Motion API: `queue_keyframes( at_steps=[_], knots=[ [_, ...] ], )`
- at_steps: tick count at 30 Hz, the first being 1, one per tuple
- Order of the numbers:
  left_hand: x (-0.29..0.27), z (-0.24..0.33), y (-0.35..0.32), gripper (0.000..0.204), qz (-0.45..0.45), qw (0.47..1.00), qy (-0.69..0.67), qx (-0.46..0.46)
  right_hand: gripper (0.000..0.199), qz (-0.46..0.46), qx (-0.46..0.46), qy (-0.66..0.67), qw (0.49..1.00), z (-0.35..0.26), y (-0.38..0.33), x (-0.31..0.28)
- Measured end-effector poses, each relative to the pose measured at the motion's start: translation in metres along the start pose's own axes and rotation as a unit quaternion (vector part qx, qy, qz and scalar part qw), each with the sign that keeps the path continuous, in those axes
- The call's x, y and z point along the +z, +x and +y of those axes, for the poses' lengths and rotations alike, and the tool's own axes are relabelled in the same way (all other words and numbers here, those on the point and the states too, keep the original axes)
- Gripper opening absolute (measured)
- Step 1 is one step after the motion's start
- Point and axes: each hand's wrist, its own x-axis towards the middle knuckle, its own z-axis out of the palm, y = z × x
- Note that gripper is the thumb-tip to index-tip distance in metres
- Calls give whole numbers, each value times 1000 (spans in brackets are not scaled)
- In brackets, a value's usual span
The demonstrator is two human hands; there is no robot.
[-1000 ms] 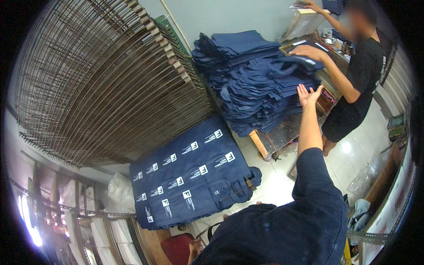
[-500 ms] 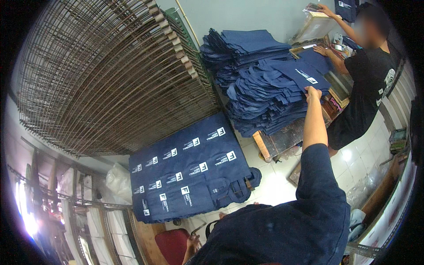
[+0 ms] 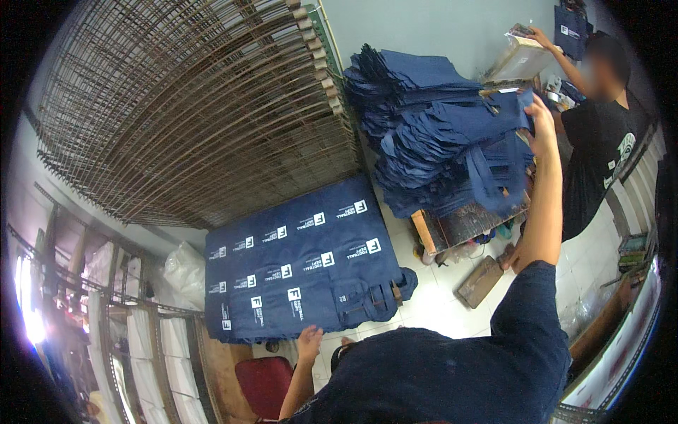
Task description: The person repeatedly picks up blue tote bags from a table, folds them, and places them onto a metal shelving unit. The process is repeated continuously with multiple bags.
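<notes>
The person's right hand (image 3: 542,126) reached up with fingers spread flat against the tall heap of navy tote bags (image 3: 452,141) piled on the wooden worktop (image 3: 452,230), while the left hand (image 3: 308,343) lay open, fingertips touching the near edge of the printed bags (image 3: 296,268) spread in rows below.
</notes>
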Motion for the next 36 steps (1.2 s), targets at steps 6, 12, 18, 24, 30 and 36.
queue_keyframes(
  at_steps=[6,12,18,24,30,36],
  knots=[
    [67,148,24,47,-155,976,-139,66,69,-432,-22,-7,902,-114,-95,87],
    [135,237,0,100,-476,824,-306,15,72,-582,15,25,812,-144,-144,113],
    [122,314,-63,128,-343,758,-551,64,76,-541,42,-24,840,-149,-150,83],
    [54,323,-36,70,-235,790,-508,251,71,-480,163,-74,859,-58,-141,66],
    [44,325,4,52,-148,844,-490,163,86,-350,500,149,778,121,-196,-31],
    [6,323,21,45,-123,892,-398,174,48,-412,534,32,738,193,-283,-4]
  ],
)
